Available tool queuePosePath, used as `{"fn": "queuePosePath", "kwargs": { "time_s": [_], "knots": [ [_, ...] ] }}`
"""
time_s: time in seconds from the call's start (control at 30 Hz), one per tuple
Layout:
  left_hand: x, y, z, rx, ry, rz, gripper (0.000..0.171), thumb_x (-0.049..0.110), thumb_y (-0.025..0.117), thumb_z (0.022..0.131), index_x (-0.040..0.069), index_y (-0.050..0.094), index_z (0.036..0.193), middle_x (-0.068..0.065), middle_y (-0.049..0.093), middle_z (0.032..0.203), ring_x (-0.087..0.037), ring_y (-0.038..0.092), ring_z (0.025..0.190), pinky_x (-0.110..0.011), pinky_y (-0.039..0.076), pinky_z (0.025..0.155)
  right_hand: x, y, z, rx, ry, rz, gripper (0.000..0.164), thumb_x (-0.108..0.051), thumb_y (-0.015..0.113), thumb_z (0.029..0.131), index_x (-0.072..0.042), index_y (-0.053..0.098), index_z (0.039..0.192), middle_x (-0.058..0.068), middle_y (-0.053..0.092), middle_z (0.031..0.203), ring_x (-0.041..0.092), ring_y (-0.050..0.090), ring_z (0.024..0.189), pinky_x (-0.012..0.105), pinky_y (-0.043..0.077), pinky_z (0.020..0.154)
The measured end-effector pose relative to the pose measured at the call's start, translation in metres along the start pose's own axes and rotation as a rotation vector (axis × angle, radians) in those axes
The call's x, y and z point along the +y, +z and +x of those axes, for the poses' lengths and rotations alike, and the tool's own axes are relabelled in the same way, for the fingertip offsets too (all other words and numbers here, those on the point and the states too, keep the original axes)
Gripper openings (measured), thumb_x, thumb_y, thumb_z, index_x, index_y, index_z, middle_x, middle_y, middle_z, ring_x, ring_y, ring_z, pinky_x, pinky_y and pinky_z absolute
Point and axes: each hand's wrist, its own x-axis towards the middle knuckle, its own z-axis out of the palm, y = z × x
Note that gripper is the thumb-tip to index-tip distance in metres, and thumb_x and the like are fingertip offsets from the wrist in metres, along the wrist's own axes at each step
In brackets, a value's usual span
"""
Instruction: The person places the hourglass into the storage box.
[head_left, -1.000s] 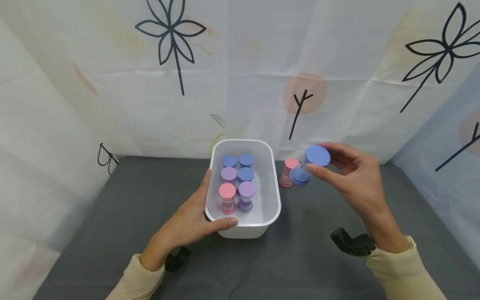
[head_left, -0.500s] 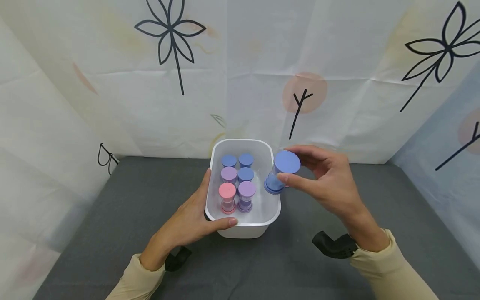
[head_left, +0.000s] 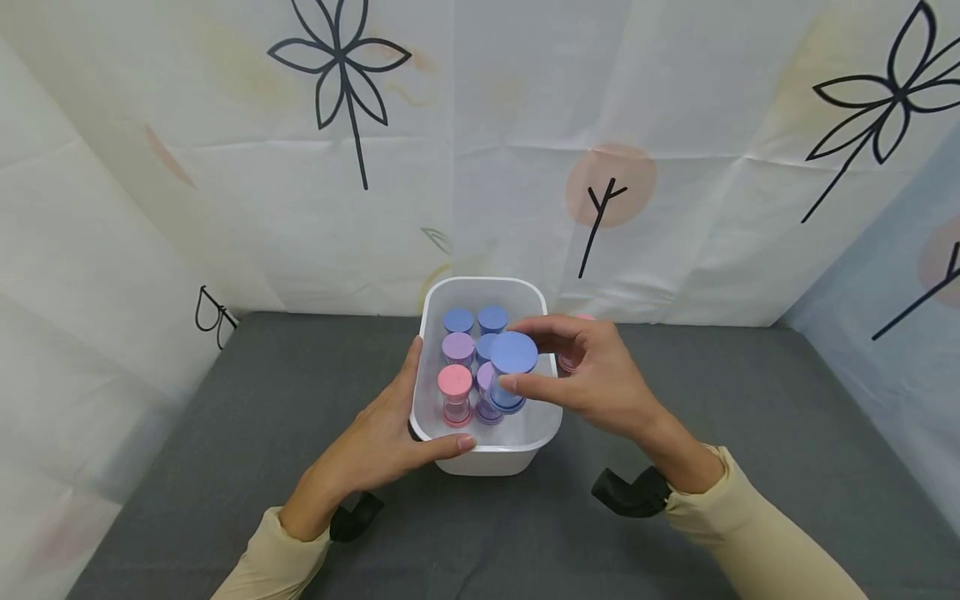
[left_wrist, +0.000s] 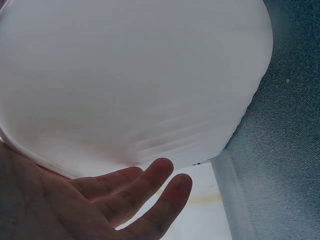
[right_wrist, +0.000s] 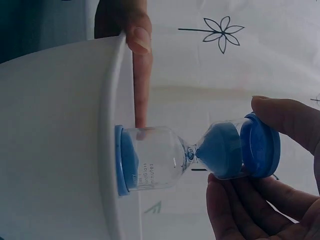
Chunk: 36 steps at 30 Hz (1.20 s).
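Observation:
My right hand (head_left: 600,375) pinches a blue hourglass (head_left: 513,354) by its upper end, over the right part of a white bin (head_left: 551,417). In the right wrist view the hourglass (right_wrist: 185,155) shows blue sand in both bulbs, and its lower cap is near the bin's rim. My left hand (head_left: 382,433) rests on the bin's near left corner, thumb along the front rim and fingers by the left side. Inside the bin stand several hourglasses: a pink one (head_left: 454,383), purple ones including one (head_left: 458,347) on the left, and blue ones including one (head_left: 458,320) at the back.
Beyond my right hand a pink hourglass (head_left: 567,364) stands on the dark grey tabletop (head_left: 337,358), mostly hidden. A white patterned cloth (head_left: 510,200) hangs behind the table. Bin floor shows along the right side and front.
My right hand has carried the blue hourglass left, from beside the pink one on the table to over the bin. My left hand and the bin stay in place.

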Motion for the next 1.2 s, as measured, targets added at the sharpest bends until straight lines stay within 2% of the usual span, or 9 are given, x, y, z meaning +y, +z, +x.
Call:
{"fn": "queuePosePath", "kwargs": {
  "time_s": [0.1,0.27,0.6,0.83,1.07,1.2],
  "knots": [
    [0.0,0.0,0.0,-0.002,-0.003,-0.002,0.128,0.066,0.08,0.076,0.033,-0.007,0.163,0.006,0.023,0.165,-0.022,0.044,0.136,-0.053,0.043,0.101,0.004,0.006,0.0,-0.016,0.036,-0.05,0.043,-0.006,0.087,0.078,-0.004,0.072,0.118,0.003,0.072,0.109,0.019,0.069,0.097,0.031,0.054,0.088],
    [0.0,0.0,0.0,-0.003,-0.002,-0.011,0.127,0.065,0.081,0.076,0.032,-0.007,0.163,0.005,0.025,0.164,-0.023,0.048,0.132,-0.051,0.045,0.098,0.012,0.016,0.001,-0.056,0.062,-0.077,0.046,-0.01,0.09,0.076,-0.006,0.073,0.118,0.0,0.072,0.108,0.017,0.069,0.097,0.036,0.052,0.094],
    [-0.001,0.001,-0.002,-0.006,-0.023,0.02,0.127,0.068,0.078,0.077,0.033,-0.01,0.162,0.005,0.016,0.167,-0.022,0.04,0.14,-0.053,0.041,0.104,0.023,0.035,0.006,-0.158,0.064,-0.23,0.043,-0.017,0.091,0.076,-0.006,0.074,0.113,-0.003,0.072,0.101,0.01,0.068,0.089,0.039,0.055,0.086],
    [-0.001,0.002,-0.002,-0.006,-0.03,0.029,0.126,0.067,0.077,0.078,0.033,-0.01,0.162,0.006,0.014,0.168,-0.02,0.04,0.139,-0.053,0.042,0.103,0.028,0.046,0.011,-0.235,0.099,-0.302,0.037,-0.015,0.088,0.077,-0.005,0.074,0.11,-0.003,0.071,0.095,0.007,0.068,0.083,0.033,0.056,0.081],
    [-0.001,0.001,-0.002,-0.007,-0.028,0.038,0.125,0.068,0.076,0.078,0.033,-0.011,0.162,0.008,0.012,0.168,-0.018,0.037,0.141,-0.053,0.04,0.105,0.031,0.054,0.015,-0.279,0.109,-0.383,0.03,-0.012,0.088,0.077,-0.006,0.076,0.104,-0.004,0.072,0.089,0.011,0.068,0.08,0.035,0.057,0.079],
    [-0.001,0.001,-0.002,-0.009,-0.033,0.034,0.125,0.068,0.076,0.078,0.034,-0.011,0.162,0.009,0.011,0.168,-0.017,0.034,0.143,-0.053,0.039,0.106,0.031,0.057,0.017,-0.298,0.126,-0.427,0.031,-0.012,0.088,0.075,-0.005,0.076,0.103,-0.003,0.073,0.086,0.014,0.069,0.079,0.031,0.056,0.076]
  ]
}}
